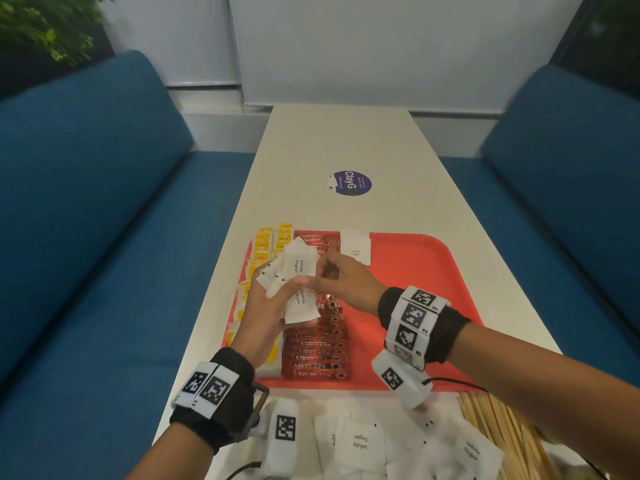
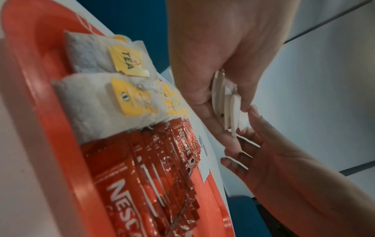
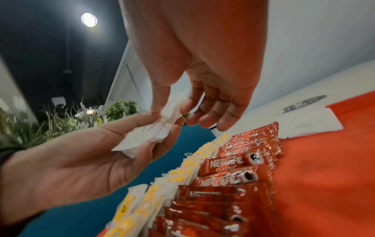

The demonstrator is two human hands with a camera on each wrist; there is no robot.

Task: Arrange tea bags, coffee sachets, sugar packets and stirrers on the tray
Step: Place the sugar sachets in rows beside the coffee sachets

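Sugar packets (image 1: 290, 271) fanned in my left hand (image 1: 266, 306), fingers curled round them; my right hand (image 1: 341, 277) pinched 1 packet's edge above tray (image 1: 415, 258).

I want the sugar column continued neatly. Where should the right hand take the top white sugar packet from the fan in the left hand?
Pinch the top sugar packet by its free far corner, coming from above right. It sticks out beyond the left hand, whose thumb clamps the fan's lower ends, so that edge is clear for the right hand.
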